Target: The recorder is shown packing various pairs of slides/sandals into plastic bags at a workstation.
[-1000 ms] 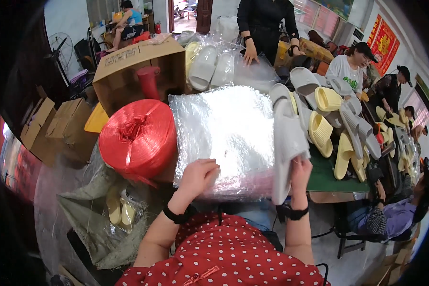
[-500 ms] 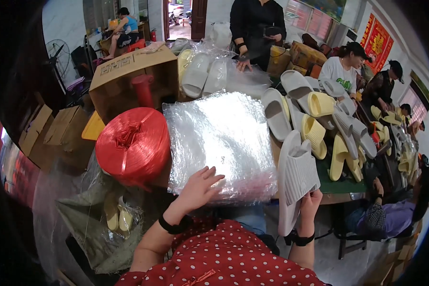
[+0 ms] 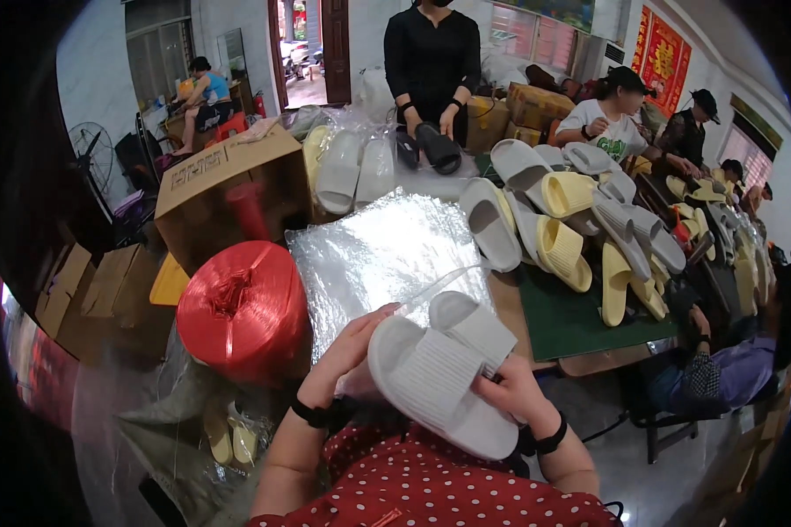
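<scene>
A pair of light grey slippers [image 3: 426, 373] with ribbed straps is gripped by my right hand [image 3: 520, 393], its fingers closed at the straps. The two slippers overlap, tilted, in front of my body. My left hand [image 3: 343, 351] is at the near edge of a stack of clear plastic bags [image 3: 360, 255], partly hidden behind the nearer slipper. From its fingertips a raised edge of the top clear plastic bag [image 3: 439, 279] runs to the right. The left thumb is hidden, but the fingers appear closed on that bag.
A roll of red plastic twine [image 3: 244, 307] and an open cardboard box [image 3: 211, 189] stand left of the bags. Yellow slippers [image 3: 564, 255] and grey ones lie heaped on the green mat [image 3: 558, 325] at right. Across the table a person [image 3: 431, 70] in black handles dark slippers [image 3: 438, 147].
My right hand has brought the grey slippers leftward from beside the bags to over their near edge, turning them. A bag edge is now raised. The person opposite now holds dark slippers.
</scene>
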{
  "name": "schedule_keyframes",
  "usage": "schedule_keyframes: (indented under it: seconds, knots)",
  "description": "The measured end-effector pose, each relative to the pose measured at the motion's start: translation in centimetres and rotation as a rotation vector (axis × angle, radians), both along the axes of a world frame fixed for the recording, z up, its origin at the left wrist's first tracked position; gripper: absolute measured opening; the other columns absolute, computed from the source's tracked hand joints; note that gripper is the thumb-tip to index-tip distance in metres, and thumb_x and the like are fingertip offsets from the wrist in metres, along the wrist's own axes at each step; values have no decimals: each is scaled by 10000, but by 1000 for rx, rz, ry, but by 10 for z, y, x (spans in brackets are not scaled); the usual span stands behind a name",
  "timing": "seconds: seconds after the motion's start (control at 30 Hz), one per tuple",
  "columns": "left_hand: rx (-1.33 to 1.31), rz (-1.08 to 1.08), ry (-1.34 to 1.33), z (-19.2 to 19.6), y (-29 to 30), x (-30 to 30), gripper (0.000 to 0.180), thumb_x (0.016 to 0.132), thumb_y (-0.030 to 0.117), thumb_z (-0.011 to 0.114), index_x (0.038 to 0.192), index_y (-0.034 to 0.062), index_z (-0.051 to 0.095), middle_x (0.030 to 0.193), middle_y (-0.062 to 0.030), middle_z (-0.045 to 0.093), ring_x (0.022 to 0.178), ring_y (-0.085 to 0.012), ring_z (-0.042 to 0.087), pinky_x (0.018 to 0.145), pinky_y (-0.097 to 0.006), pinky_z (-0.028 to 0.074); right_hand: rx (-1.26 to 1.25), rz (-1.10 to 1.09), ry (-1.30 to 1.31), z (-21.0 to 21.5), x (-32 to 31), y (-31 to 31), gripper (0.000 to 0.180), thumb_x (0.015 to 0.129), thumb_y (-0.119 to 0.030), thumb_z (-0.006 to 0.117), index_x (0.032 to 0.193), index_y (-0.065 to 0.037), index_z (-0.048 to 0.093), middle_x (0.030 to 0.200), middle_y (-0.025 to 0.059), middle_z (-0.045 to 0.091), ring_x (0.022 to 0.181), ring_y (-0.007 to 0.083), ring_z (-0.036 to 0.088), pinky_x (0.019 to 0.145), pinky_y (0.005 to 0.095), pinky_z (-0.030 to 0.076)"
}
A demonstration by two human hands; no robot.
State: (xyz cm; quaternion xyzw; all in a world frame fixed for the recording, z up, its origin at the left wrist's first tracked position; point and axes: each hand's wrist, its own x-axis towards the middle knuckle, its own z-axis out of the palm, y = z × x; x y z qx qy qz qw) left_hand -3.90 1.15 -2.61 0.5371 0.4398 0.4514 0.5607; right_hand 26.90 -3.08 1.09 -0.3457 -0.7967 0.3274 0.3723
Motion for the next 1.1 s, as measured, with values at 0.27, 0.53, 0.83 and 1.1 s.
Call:
schedule_keyframes:
  seconds: [0.27,0.53,0.83,1.1]
  knots:
    - [586,96,821,26,-26,14,405,999,200,488,1375,74,567,1464,-232,472,1389,-419,393,1164,-458,298,68,-269,-463,-15,-14,-1,323,890,-277,642,933,41,679,874,265,660,816,446,631,744,521,496]
    - [826,-161,856,39,-45,44,447,977,174,496,1422,150,538,1580,-104,361,1481,-378,253,1203,-553,156,82,-235,-390,-38,-41,34,284,893,-260,649,946,18,660,947,268,651,868,435,634,772,505,496]
    - [835,-338,667,52,-57,37,483,924,128,510,1403,164,567,1565,-61,404,1486,-320,287,1220,-527,112,184,-216,-300,-46,-103,112,303,936,-283,596,857,3,660,868,235,662,801,434,642,715,501,518]
    - [862,-232,714,53,-63,13,442,865,114,577,1302,132,647,1472,-74,526,1434,-345,378,1201,-542,201,226,-520,-264,-64,-158,169,437,945,-350,598,794,57,656,811,307,631,795,471,649,726,517,536]
